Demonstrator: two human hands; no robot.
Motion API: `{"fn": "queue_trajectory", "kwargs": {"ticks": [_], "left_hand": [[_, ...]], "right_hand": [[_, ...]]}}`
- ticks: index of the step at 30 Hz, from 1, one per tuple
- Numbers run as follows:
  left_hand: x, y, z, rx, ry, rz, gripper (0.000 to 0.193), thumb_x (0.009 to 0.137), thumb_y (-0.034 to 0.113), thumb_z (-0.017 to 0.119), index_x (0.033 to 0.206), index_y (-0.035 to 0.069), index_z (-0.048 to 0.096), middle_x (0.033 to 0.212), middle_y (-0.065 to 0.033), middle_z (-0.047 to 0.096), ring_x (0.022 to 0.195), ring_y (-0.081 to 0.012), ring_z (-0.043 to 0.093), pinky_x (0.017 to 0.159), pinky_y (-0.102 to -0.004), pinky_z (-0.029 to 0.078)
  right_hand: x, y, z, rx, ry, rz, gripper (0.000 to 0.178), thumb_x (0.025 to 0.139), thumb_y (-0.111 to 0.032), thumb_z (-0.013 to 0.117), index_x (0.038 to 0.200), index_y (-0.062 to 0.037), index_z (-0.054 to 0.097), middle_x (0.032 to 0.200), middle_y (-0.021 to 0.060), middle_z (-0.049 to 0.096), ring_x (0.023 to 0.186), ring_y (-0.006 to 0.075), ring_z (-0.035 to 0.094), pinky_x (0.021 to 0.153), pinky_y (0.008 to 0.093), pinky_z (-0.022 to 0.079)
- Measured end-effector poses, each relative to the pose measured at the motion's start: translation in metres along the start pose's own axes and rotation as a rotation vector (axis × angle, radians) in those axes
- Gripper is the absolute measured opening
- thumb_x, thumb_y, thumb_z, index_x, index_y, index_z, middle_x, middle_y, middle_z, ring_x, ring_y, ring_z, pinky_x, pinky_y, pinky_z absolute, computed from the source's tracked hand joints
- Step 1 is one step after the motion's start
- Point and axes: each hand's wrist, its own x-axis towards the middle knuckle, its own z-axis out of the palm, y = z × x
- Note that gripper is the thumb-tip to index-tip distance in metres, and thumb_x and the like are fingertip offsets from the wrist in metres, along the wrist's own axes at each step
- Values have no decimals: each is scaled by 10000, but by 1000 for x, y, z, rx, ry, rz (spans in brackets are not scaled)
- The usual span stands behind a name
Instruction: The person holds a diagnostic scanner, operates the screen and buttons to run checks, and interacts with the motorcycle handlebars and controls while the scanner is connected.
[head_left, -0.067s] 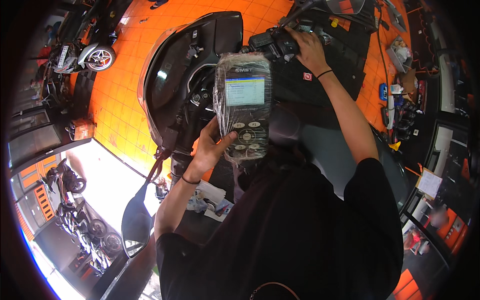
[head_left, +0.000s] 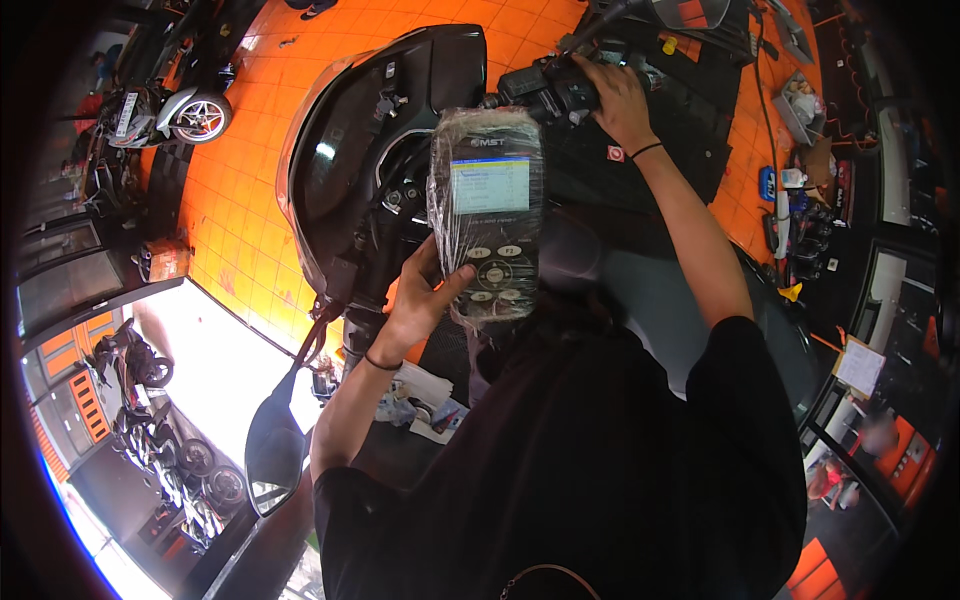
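Here, left fingers (head_left: 424, 262) grip the scanner (head_left: 495, 228) (long axis pointing away, screen (head_left: 490, 186) foremost); right fingers (head_left: 606, 78) clasp handlebar (head_left: 545, 92).

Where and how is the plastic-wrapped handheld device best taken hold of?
Likely the lower left edge of the handheld device, coming from its left, as the left hand does, thumb on the front. It is long and narrow, and a low side grip leaves the screen uncovered.
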Motion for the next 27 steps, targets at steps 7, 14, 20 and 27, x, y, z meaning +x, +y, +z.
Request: {"fn": "queue_trajectory", "kwargs": {"ticks": [7,14,20,27], "left_hand": [[0,1,-1,-33,-24,-10,537,906,22,659,1378,-71,420,1293,-128,583,1195,-165,543,1046,-326,414],[0,-1,-2,-6,-29,-4,550,907,26,665,1385,-73,412,1294,-128,580,1210,-169,531,1058,-328,404],[0,-4,-1,-40,-28,1,552,909,34,667,1386,-76,412,1297,-132,578,1209,-169,530,1054,-325,407],[4,2,2,-9,-17,28,527,928,55,650,1382,-78,416,1278,-130,588,1184,-167,546,1029,-320,433]], "right_hand": [[-1,-4,7,-42,84,50,773,615,-58,802,1338,-118,534,1087,61,659,1019,229,603,863,381,416],[0,-3,11,-45,127,39,741,638,-49,780,1336,-111,536,1048,57,665,971,232,614,816,372,411],[2,-3,12,26,207,0,859,557,6,768,1369,-116,517,954,83,641,890,276,591,802,391,408],[1,-3,-3,-84,-24,43,892,629,-36,796,1431,-117,415,1204,124,592,1158,305,535,976,439,379]]}}
